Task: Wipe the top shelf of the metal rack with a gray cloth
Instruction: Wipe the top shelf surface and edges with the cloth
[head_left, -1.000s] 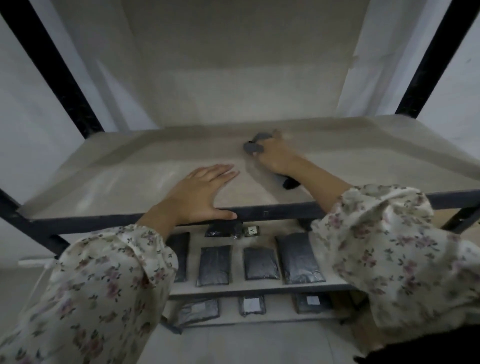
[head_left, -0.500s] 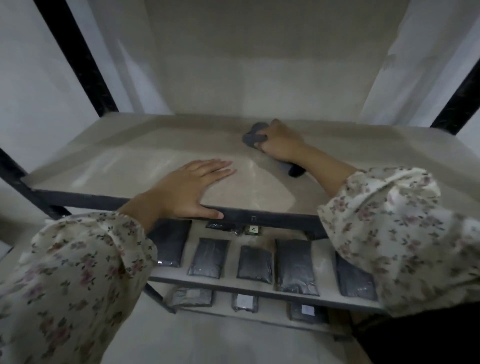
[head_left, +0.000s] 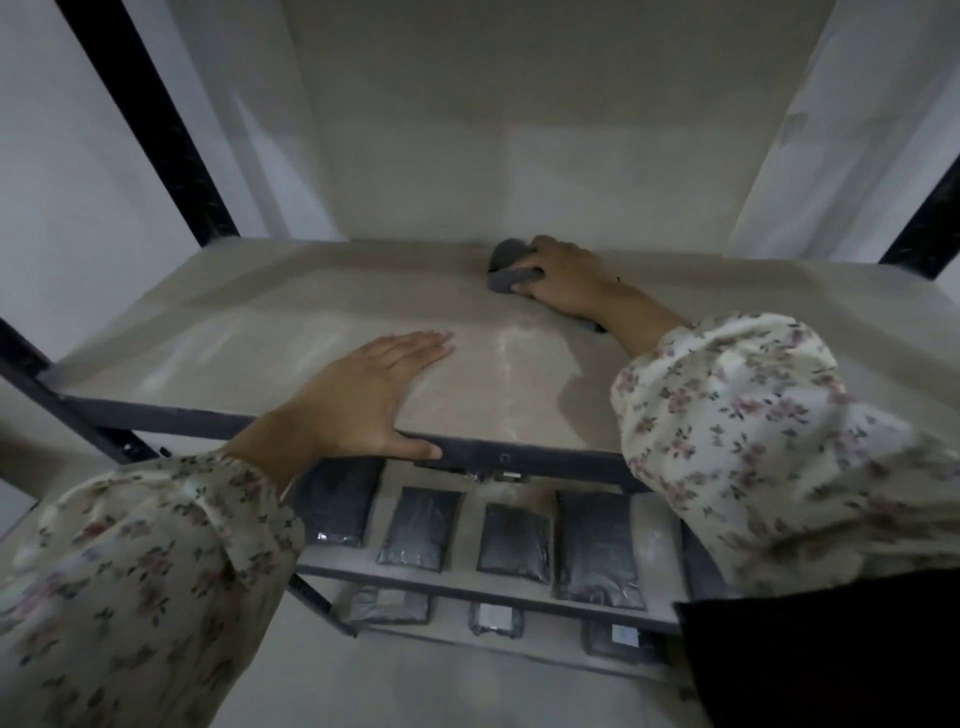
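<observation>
Reaching across the pale beige top shelf (head_left: 249, 332) of the black metal rack (head_left: 156, 130), you have carried the stroke from mid-shelf back to the rear edge, by the wall. Your left hand (head_left: 363, 395) lies flat near the front rail, fingers straight and together, thumb over the edge. Your right hand (head_left: 566, 280) curls its fingers over the bunched gray cloth (head_left: 506, 257), pressing it onto the board. The back strip is probably being covered now; both ends likely remain.
</observation>
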